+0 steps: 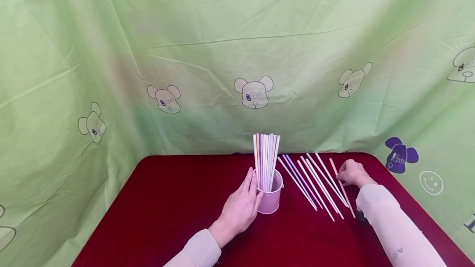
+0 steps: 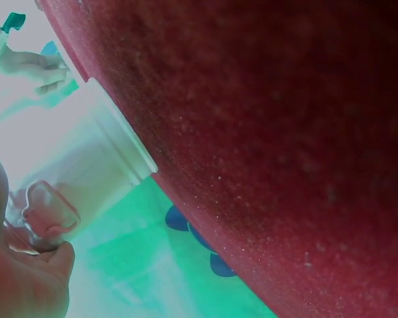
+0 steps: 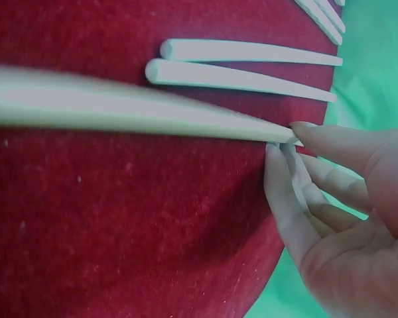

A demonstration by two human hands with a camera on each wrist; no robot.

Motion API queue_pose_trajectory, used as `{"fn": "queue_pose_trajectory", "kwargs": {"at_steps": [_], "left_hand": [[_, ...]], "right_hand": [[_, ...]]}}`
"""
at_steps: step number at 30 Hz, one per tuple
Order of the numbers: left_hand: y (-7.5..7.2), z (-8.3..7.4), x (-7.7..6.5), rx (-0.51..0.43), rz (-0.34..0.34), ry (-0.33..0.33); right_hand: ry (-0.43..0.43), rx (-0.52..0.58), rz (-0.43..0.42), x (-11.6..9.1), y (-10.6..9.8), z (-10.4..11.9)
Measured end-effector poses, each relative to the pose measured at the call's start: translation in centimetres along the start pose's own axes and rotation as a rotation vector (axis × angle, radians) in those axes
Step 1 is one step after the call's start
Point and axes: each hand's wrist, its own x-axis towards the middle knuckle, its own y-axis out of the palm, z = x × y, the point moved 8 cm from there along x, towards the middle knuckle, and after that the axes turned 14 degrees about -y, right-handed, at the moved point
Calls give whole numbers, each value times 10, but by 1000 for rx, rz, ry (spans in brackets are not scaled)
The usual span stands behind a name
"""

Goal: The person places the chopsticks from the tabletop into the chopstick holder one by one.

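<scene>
On the red table (image 1: 159,209), one orange stick (image 1: 344,193) is pinched by the right hand (image 1: 351,173); the pink bucket (image 1: 270,202) is touched by the left hand (image 1: 239,209), fingers seemingly straight.

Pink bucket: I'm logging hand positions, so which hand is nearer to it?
Left. The left hand touches the left side of the pink bucket; the right hand is away to its right, past the other loose sticks, pinching an orange stick.
</scene>
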Motion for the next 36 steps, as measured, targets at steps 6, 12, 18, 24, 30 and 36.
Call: {"fn": "queue_pose_trajectory", "kwargs": {"at_steps": [6,12,18,24,30,36], "left_hand": [[1,0,0,-2,-1,2],[0,0,2,7,-5,5],[0,1,1,-1,-7,8],[1,1,0,-3,-5,5],[1,1,1,-1,-2,2],[1,1,0,1,-6,3]], "right_hand": [[51,157,-12,-5,-4,-9],[32,308,-33,-12,-12,-5],[-22,439,-102,-17,-25,-1],[-53,705,-124,-20,-32,5],[-100,993,-106,-19,-34,24],[-169,1061,-153,-10,-36,52]]}}
